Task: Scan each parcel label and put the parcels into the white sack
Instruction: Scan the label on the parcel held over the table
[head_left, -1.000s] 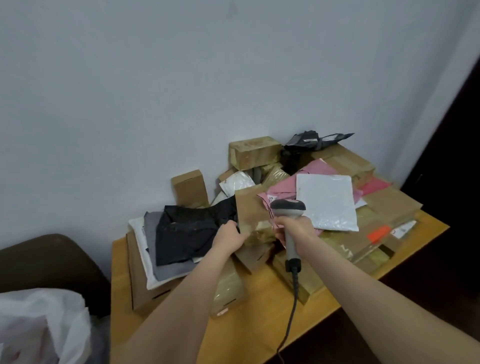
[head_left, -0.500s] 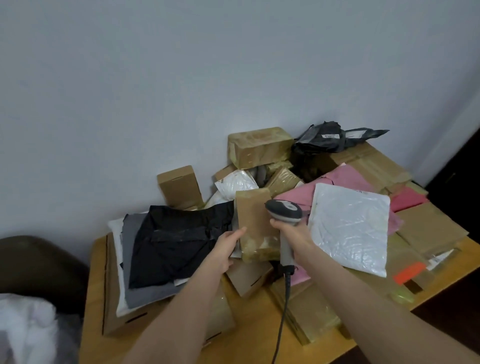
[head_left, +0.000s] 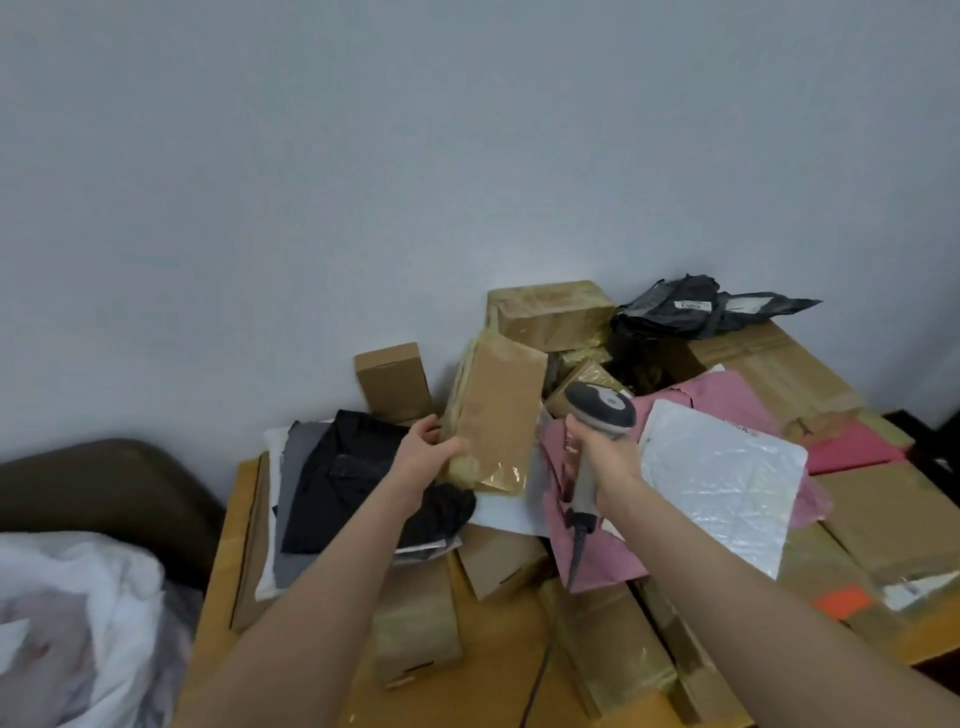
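My left hand grips the lower end of a tall brown taped parcel and holds it upright above the pile. Just to its right, my right hand is closed around the handle of a grey barcode scanner, whose head sits beside the parcel. No label shows on the parcel's visible face. The white sack lies crumpled at the lower left, beside the table.
A wooden table carries a heap of parcels: black and grey mailers, a white bubble mailer, pink mailers, several cardboard boxes. The scanner cable trails down toward me. A dark seat stands at left against the wall.
My left hand has lifted the brown parcel up off the pile and tilted it upright. The scanner stays in my right hand. The view has shifted, so the sack shows more.
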